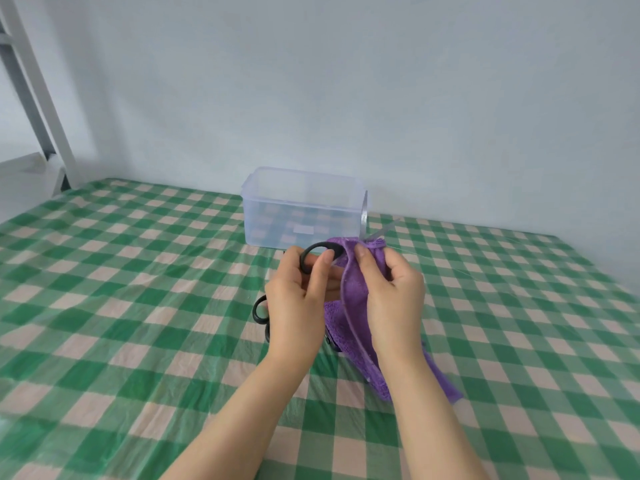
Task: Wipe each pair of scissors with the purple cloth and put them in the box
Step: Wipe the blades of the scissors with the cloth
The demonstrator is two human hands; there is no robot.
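Scissors (313, 248): stiff, sharp, held up just before the box (301, 206). Your left hand (298, 296) curls round a handle loop; right hand (391, 289) pinches soft cloth (353, 296) over the blades. Grip by the loops.

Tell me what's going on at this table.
A person is wiping a pair of scissors. Their left hand grips the black-handled scissors by a handle loop, and their right hand pinches the purple cloth around the blades, whose tips poke out past it. A second pair lies on the green checked tablecloth under the left hand. The clear plastic box behind looks empty.
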